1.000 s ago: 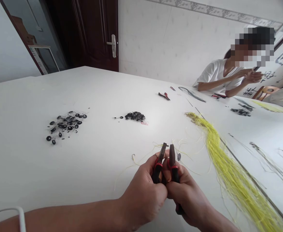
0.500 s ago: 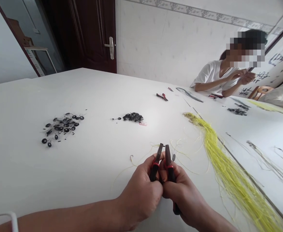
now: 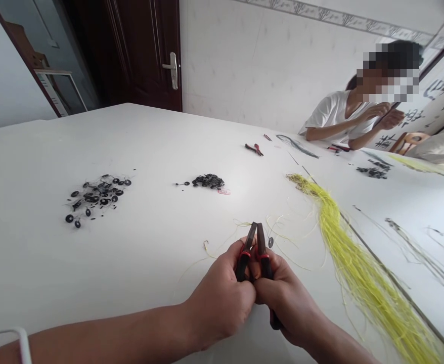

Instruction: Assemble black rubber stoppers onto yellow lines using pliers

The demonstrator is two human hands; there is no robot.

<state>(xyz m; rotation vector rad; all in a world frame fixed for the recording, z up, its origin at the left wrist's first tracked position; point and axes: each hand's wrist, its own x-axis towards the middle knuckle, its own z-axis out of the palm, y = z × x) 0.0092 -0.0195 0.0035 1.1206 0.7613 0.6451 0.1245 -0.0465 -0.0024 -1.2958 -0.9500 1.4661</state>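
Note:
My left hand (image 3: 225, 288) is closed around dark-jawed pliers (image 3: 250, 240) with a red band and black handles. My right hand (image 3: 282, 288) grips similar pliers (image 3: 261, 240), one handle showing below the fist. The two tips lean together at the top, and a small dark piece seems to be at them, too small to make out. Just right of the jaws sits a black disc (image 3: 270, 242) on thin line. Yellow threads (image 3: 282, 235) spread around the tips. A fish hook (image 3: 206, 245) on line lies left of my hands.
Loose black discs (image 3: 100, 194) and a denser black heap (image 3: 209, 182) lie on the white table (image 3: 149, 146). A yellow thread bundle (image 3: 343, 237) runs along the right. Farther back lie other pliers (image 3: 254, 148). A person in a white shirt (image 3: 331, 114) sits at the far right.
The tips of the two pliers have come closer together, from apart to nearly touching. The view has shifted slightly; both hands keep their hold.

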